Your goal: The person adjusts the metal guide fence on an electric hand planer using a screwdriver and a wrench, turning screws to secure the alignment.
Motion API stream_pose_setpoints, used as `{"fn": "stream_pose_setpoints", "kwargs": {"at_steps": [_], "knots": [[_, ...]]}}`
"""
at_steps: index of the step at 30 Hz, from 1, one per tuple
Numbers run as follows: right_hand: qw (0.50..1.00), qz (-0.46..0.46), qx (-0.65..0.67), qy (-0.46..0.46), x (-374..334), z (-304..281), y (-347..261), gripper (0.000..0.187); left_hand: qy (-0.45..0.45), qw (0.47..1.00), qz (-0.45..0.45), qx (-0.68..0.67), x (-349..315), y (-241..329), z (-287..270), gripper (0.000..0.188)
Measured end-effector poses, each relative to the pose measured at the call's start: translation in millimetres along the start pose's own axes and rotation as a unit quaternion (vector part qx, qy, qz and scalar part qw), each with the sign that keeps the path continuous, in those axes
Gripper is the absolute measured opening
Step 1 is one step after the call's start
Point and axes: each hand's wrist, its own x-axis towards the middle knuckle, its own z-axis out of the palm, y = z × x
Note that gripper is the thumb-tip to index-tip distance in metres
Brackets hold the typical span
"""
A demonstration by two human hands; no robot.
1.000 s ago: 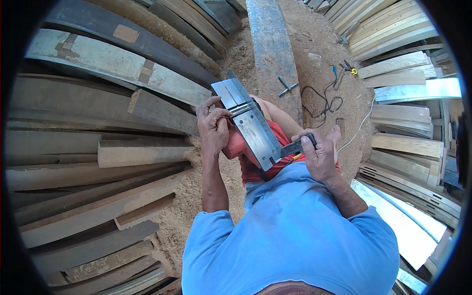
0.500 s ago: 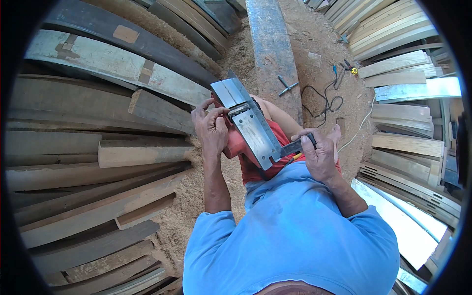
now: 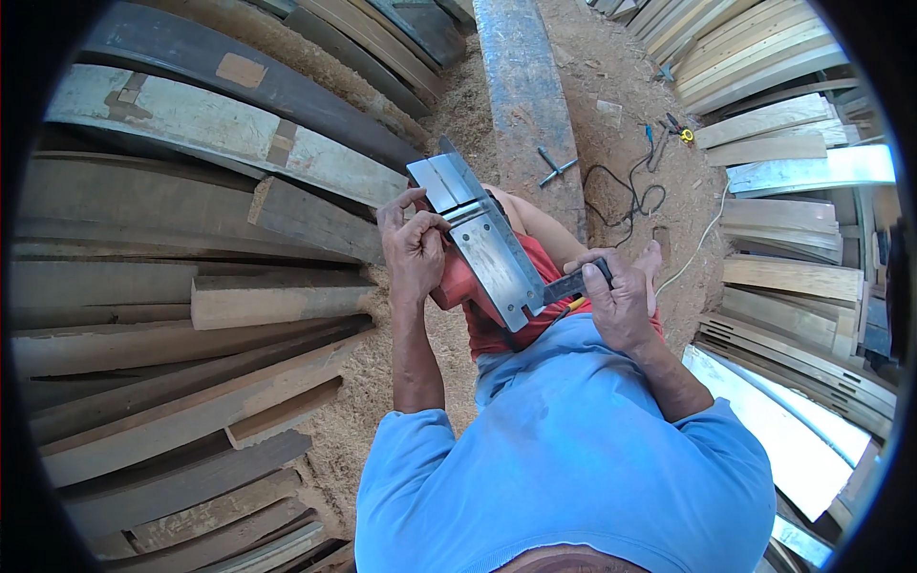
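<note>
Wooden plank (image 3: 525, 86) beyond red planer (image 3: 489, 260)

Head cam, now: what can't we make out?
Head view:
Red power tool: underside, hidden behind its metal plate.
Left hand: what the fingertips touch at the slot, too small.
Dark bar: gripped part, hidden by the right hand.
Boards at left: outer ends, cut off by dark rim.
</note>
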Motion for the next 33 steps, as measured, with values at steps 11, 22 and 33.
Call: {"fn": "stream_pose_setpoints", "kwargs": {"at_steps": [11,22,33], "knots": [[1.000,-0.022,0.007,0.009,0.4,0.7,1.0,0.015,0.038,0.996,-0.027,0.081,-2.9,4.3,-0.4,0.033],[0.998,0.000,0.066,-0.013,-6.4,4.5,-25.7,0.016,0.033,0.998,-0.049,-0.002,-4.0,1.7,0.6,0.035],[0.996,-0.022,0.058,-0.071,-8.6,12.0,-32.2,0.016,0.045,0.998,-0.042,-0.011,-5.5,-5.6,2.8,0.032]]}}
